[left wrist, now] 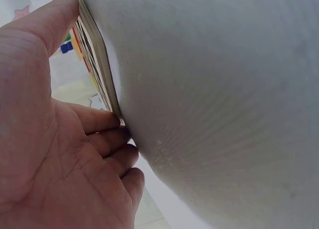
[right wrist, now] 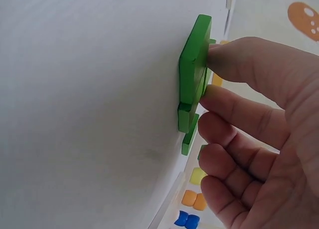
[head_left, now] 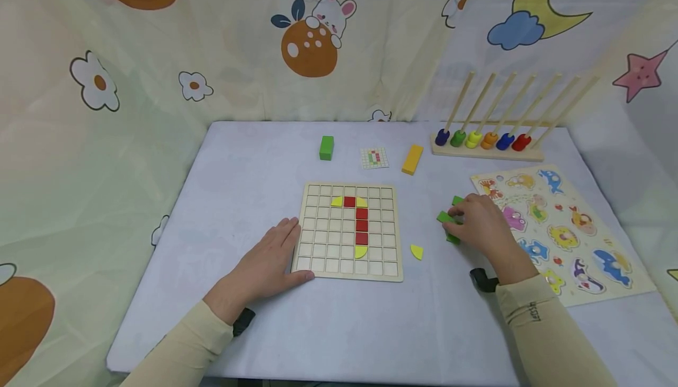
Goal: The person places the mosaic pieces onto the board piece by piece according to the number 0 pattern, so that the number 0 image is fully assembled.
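Observation:
A wooden grid board (head_left: 323, 257) lies in the middle of the table, with red squares and yellow curved pieces set in its cells. My left hand (head_left: 270, 260) lies flat on the table, its fingers (left wrist: 112, 139) against the board's left edge (left wrist: 97, 54). To the right of the board, my right hand (head_left: 474, 225) curls over a small pile of green tiles (head_left: 446, 217). In the right wrist view its fingertips (right wrist: 224, 57) pinch the top green tile (right wrist: 193, 72). A loose yellow curved piece (head_left: 416, 252) lies between the board and the right hand.
At the back lie a green block (head_left: 326, 147), a small pattern card (head_left: 374, 157) and an orange-yellow block (head_left: 412, 159). A wooden rod rack with coloured beads (head_left: 487, 140) stands back right. An animal peg puzzle (head_left: 577, 222) lies right of my right hand.

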